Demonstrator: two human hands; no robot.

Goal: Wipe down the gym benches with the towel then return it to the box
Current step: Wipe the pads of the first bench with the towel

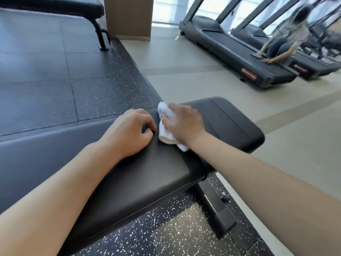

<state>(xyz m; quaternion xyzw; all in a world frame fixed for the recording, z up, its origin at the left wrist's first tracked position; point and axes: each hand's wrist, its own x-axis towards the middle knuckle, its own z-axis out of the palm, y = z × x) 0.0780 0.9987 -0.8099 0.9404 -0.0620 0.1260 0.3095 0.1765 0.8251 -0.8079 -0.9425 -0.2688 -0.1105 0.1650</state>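
A black padded gym bench [140, 174] runs from the lower left to the middle right of the head view. My right hand [182, 122] grips a bunched white towel [166, 130] and presses it onto the bench pad near its far end. Just left of the towel, my left hand [129, 132] rests on the pad with its fingers loosely curled and holds nothing. A second black bench [55, 4] stands at the top left on the rubber floor. No box is in view.
The bench's steel foot [219, 213] juts out below the pad at the lower right. Two treadmills [239, 52] stand at the upper right, with a person [287, 37] crouched on them. A beige pillar [129, 17] rises at the top middle. Beige tiled floor lies between.
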